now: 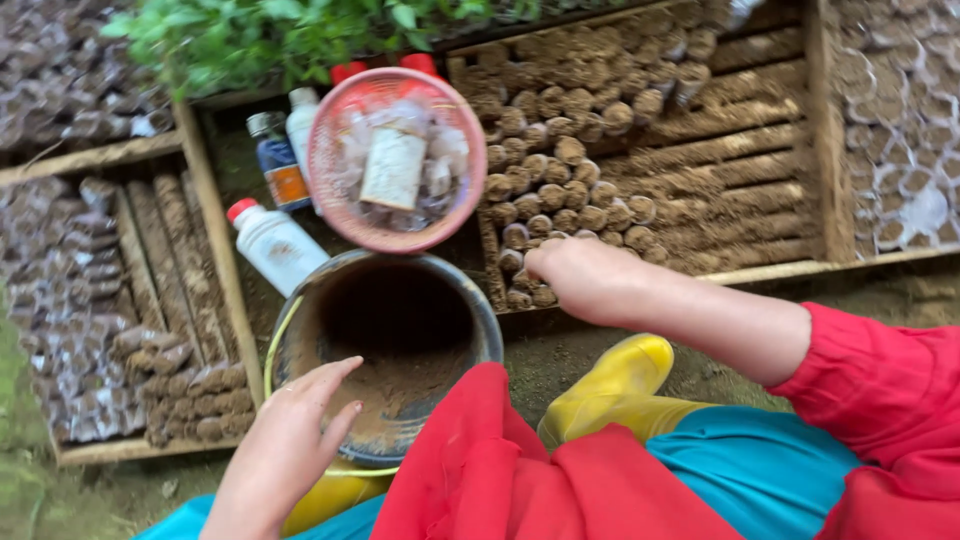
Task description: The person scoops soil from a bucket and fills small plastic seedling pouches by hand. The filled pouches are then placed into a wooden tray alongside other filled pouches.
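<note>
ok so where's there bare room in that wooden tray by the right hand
Free: the bare furrowed soil rows right of the soil plugs, up to the tray's wooden edge. Crowded: the plugs by the right hand, and around the pink basket and bottles.

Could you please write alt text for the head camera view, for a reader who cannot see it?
Seen from above, a person in red sleeves reaches the right hand into a wooden tray of small soil-filled pots, while the left hand hovers open over a bucket part-filled with brown soil. A pink basket, white bottles and yellow boots lie nearby.
</note>
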